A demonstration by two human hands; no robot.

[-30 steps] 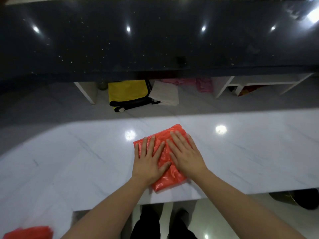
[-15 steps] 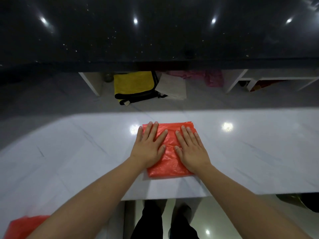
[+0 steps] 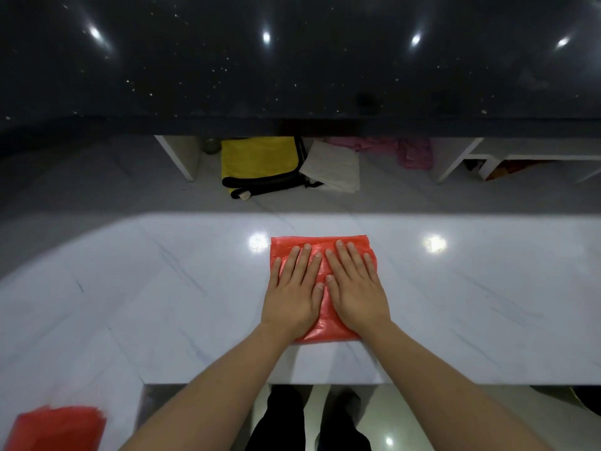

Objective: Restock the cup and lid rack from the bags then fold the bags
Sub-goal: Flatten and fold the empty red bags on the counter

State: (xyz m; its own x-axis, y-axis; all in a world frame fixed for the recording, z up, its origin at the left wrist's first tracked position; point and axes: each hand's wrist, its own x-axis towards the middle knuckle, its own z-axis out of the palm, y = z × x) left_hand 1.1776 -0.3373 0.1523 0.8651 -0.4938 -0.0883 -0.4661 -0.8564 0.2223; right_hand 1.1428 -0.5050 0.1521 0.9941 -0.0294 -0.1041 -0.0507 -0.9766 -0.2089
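Note:
A folded red plastic bag (image 3: 320, 245) lies flat on the white marble counter (image 3: 162, 288), squared to its front edge. My left hand (image 3: 294, 292) presses on the bag's left half with straight fingers. My right hand (image 3: 356, 289) presses flat on the right half, thumbs almost touching in the middle. A second red bag (image 3: 55, 429) lies at the counter's lower left corner, partly cut off by the frame. No cup and lid rack is in view.
A dark speckled raised counter (image 3: 292, 76) runs across the back. Under it lie a yellow and black bag (image 3: 260, 164), a white cloth (image 3: 333, 166) and pink fabric (image 3: 414, 151), between white shelf panels (image 3: 177, 157). My legs show below the counter's front edge.
The bag was turned from a slanted position to square with the counter edge. Both hands moved closer together on it and slid toward its far edge.

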